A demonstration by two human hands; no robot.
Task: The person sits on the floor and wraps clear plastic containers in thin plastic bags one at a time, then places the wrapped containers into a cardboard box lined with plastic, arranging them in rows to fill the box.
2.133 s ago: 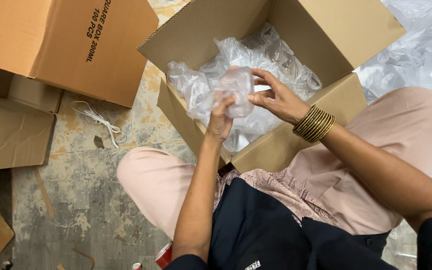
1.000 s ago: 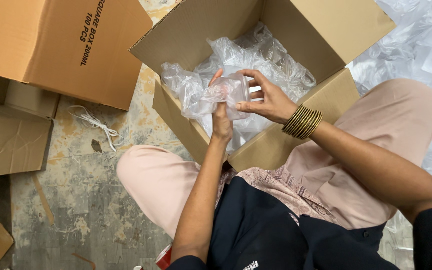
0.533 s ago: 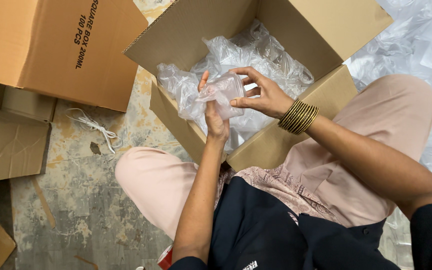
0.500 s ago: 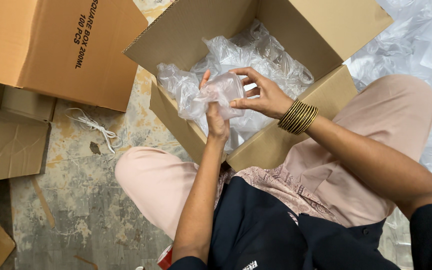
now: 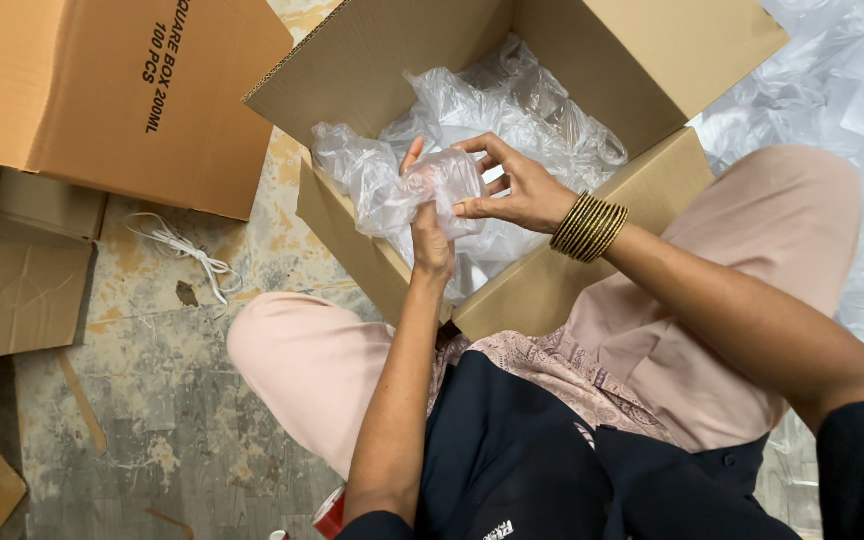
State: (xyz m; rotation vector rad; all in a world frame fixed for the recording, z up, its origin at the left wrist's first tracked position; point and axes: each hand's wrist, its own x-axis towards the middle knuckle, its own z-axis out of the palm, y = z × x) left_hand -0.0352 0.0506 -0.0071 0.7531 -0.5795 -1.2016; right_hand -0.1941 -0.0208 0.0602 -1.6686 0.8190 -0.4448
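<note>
A worn, stained concrete floor (image 5: 152, 400) lies in soft daylight. On it, white string (image 5: 187, 255) trails; flattened cardboard (image 5: 12, 290) lies left of the string, crumpled plastic sheeting (image 5: 842, 110) far right.

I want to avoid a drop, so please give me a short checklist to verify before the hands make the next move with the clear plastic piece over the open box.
1. Both hands on the piece: ok. The left hand grips the clear plastic piece from below, and the right hand holds its side.
2. Piece above the open cardboard box: ok.
3. Soft landing below: ok; crumpled clear plastic bags fill the box.
4. Piece undamaged: cannot tell; it is transparent and partly covered by fingers.
5. Bangles free of the plastic: ok; they sit on the right wrist, apart from it.
</note>
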